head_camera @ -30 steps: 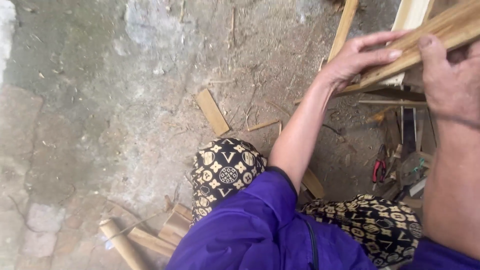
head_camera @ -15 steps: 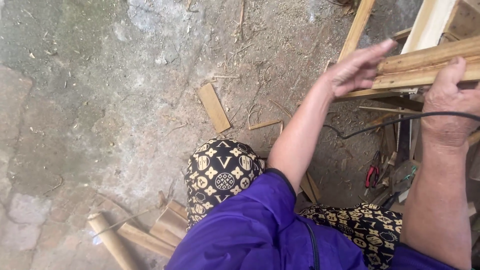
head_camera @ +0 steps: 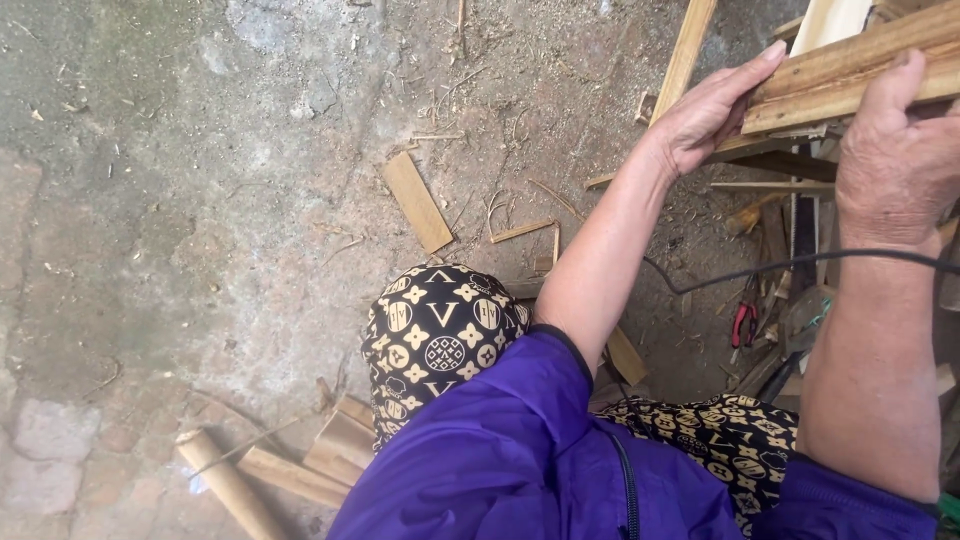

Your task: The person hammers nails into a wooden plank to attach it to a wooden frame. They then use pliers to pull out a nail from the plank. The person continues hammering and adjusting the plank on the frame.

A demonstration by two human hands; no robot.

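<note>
The right hand (head_camera: 895, 150) curls over the near end of a bundle of wooden slats (head_camera: 850, 70) at the upper right, its thumb hooked up over the top edge and the palm closed against the wood, so it is clamped on the bundle. The left hand (head_camera: 705, 115) lies just beside it to the left, fingers straight and together, flat against the end and underside of the same slats rather than wrapped round them; it is open and pressing, not gripping. The slats run from the two hands up and out past the right edge of the view, held above the ground.

Nearest the camera are purple sleeves and a patterned black-and-cream knee (head_camera: 440, 335). A thin black cable (head_camera: 800, 262) crosses in front of the right forearm. Below the hands, on the ground, lie red-handled pliers (head_camera: 745, 322) among wood scraps. To the lower left rest short cut wooden blocks (head_camera: 300, 465). Further out on the dusty concrete floor (head_camera: 180, 150) lies a flat wood offcut (head_camera: 418, 202), with shavings scattered near it, well apart from both hands.
</note>
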